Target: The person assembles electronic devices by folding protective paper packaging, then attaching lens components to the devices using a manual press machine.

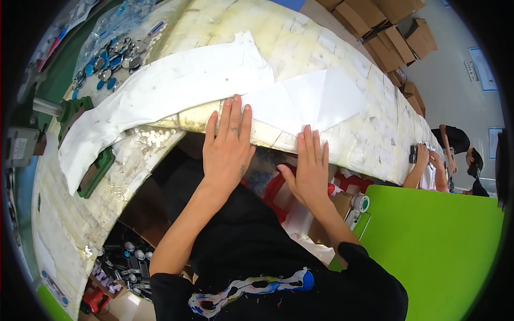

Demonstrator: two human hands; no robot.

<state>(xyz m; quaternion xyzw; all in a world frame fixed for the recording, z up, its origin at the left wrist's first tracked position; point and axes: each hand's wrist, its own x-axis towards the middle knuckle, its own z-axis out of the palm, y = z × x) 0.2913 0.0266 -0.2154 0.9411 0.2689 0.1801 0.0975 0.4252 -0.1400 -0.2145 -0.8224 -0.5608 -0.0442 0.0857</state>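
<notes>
My left hand (229, 144) lies with its fingers stretched out at the near edge of the worktable (375, 128), its fingertips by the seam between a white cloth and a white sheet. My right hand (311, 170) has its fingers extended, their tips at the near edge of the folded or creased white sheet (326, 99), the thumb held apart. Neither hand grips anything. The long white cloth (187, 77) stretches left from the sheet and drapes over a green metal fixture (96, 172).
Blue and silver round caps (115, 61) are heaped at the far left beside clear plastic bags. A bright green board (428, 246) stands at right. Black parts (131, 262) fill a box under the table. Cardboard boxes (385, 45) and other people (455, 142) are beyond the table.
</notes>
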